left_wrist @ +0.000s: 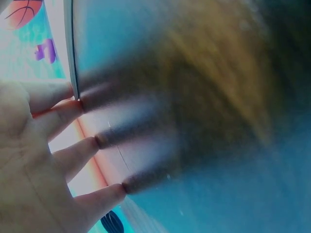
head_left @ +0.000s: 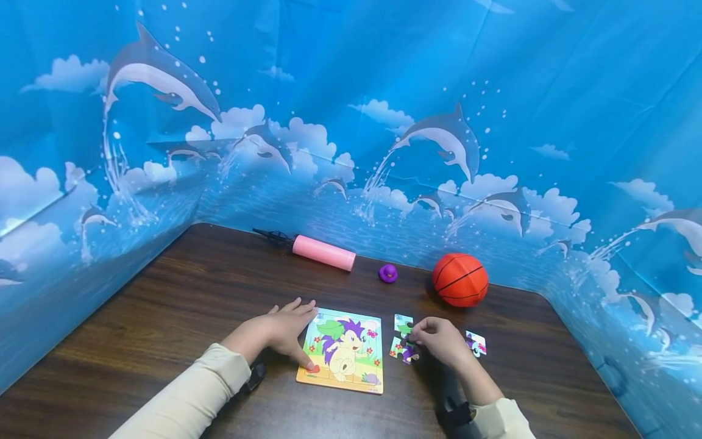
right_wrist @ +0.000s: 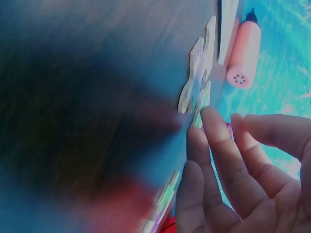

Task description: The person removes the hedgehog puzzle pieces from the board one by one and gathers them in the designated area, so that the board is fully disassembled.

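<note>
A square puzzle board (head_left: 359, 360) printed with a purple-spined hedgehog lies on the table. My left hand (head_left: 282, 329) rests at its left side with fingers spread, the thumb on the lower left corner. In the left wrist view the fingertips (left_wrist: 97, 141) touch the table. To the board's right, a puzzle piece with a green leaf (head_left: 403, 321) lies above another with red flowers (head_left: 396, 347). My right hand (head_left: 439, 341) is over these pieces, fingers loosely bent, nothing visible between thumb and fingers in the right wrist view. Another loose piece (head_left: 476, 343) lies right of this hand.
Behind the board are a pink hand pump (head_left: 323, 253) with a black end, a small purple rubber duck (head_left: 388, 274) and an orange toy basketball (head_left: 460, 280). A blue dolphin-print sheet (head_left: 329, 164) encloses the back and sides of the dark wooden table (head_left: 181, 305).
</note>
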The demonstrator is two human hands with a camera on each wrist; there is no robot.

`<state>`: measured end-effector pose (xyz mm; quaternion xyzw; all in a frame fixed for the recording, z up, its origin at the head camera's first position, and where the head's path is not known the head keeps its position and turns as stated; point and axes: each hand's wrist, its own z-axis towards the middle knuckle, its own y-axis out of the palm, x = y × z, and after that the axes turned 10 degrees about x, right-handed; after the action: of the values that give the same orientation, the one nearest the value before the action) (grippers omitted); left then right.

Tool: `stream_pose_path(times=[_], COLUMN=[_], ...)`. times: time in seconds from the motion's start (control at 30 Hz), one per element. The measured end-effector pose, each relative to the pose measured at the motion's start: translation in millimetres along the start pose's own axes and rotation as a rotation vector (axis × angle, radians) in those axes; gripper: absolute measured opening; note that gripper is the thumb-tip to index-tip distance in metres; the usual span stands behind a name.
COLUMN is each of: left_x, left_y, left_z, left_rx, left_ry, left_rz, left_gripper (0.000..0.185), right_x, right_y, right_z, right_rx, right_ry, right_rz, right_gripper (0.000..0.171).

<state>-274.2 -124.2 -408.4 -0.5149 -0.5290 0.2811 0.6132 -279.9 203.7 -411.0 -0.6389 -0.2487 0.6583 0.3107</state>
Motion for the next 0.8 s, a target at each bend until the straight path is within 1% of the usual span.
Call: stream_pose_path(times=[0.1,0.2,0.27,0.43,0.47,0.57,0.67,0.8], left_x=[0.6,1.0,1.3,1.4,1.5,1.6,2.0,3.0], left_y=[-0.7,-0.9,-1.2,-0.8,-0.8,-0.2,-0.3,-2.3], left_z=[-0.7,-0.7,-0.7,-0.4,-0.4,-0.9,-1.7,-2.4], left_rx=[0.001,0.003,0.002,-0.004,-0.005,-0.008,-0.010,-0.011], left_ry=[0.000,0.004,0.003,-0.003,-0.003,-0.002,-0.003,-0.009], left_rz=[-0.005,-0.004,-0.003,0.003,0.004,0.003,0.001,0.004], left_gripper=[0.108,0.108,0.108,0.108,0.107,0.107,0.107,0.108], right_x=[-6.6,-15.2,-22.7,-42.9,-46.8,-57.3,-65.8,-71.9], right_y=[5.1,16.6,26.3,48.6,51.8,58.5,61.6,63.2], right_z=[-0.8,-2.0,-2.8,-5.5,-6.0,-7.7,-8.1,-6.4], right_rx=[0.023,-0.006,-0.045,-0.142,-0.167,-0.226,-0.248,-0.253], right_ry=[-0.051,-0.102,-0.176,-0.405,-0.429,-0.478,-0.498,-0.498], right_rz=[-0.041,-0.039,-0.070,-0.243,-0.275,-0.347,-0.412,-0.439], right_gripper=[0.006,0.003,0.009,0.030,0.035,0.053,0.065,0.063])
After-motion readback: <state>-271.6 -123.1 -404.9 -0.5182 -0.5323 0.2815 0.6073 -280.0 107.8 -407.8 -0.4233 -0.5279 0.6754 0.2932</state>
